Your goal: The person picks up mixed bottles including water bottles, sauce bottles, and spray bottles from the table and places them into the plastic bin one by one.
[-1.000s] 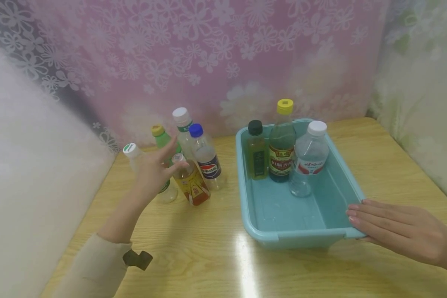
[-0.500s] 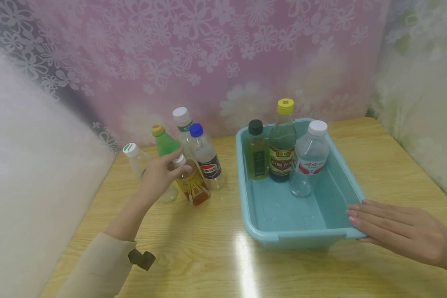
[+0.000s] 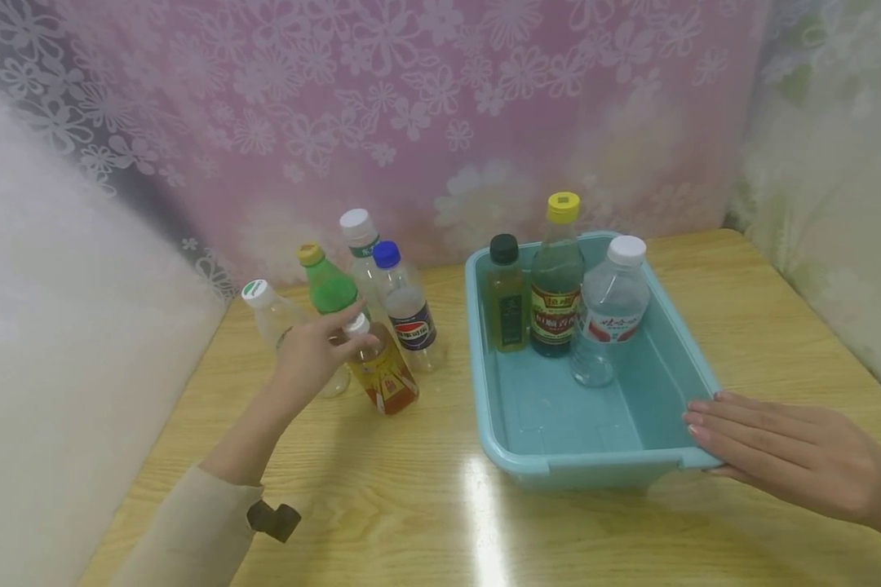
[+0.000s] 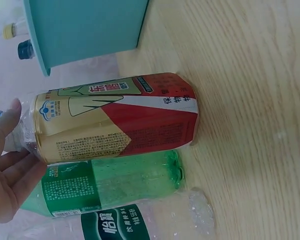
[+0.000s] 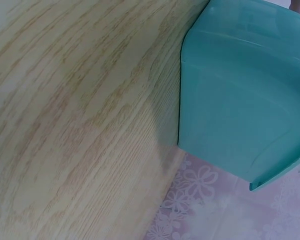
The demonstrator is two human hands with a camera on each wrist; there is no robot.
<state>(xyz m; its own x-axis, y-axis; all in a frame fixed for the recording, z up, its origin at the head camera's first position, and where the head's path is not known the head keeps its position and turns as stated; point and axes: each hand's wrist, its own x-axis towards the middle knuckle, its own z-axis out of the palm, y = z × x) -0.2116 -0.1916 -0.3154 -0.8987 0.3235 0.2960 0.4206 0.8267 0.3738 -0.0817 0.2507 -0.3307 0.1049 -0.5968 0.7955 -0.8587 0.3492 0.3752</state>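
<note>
The left hand [image 3: 310,355], left of centre in the head view, curls its fingers round the neck of a tilted tea bottle [image 3: 380,371] with a red and gold label. Beside it stand a green bottle [image 3: 328,285] and a cola bottle [image 3: 407,310]. At lower right, the right hand [image 3: 778,452] lies flat, fingers straight, against the near right corner of the blue tub [image 3: 514,452].

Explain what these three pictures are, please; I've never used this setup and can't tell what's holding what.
No machine here: a person with bare hands. The wide picture comes from a head camera; the other two from cameras on each wrist. The left hand grips the neck of a red-and-gold labelled bottle, tilted among four other bottles on the wooden table. The left wrist view shows that label close up. The right hand lies flat on the rim of a teal tub, which holds three upright bottles. The right wrist view shows only the tub's outer wall.
</note>
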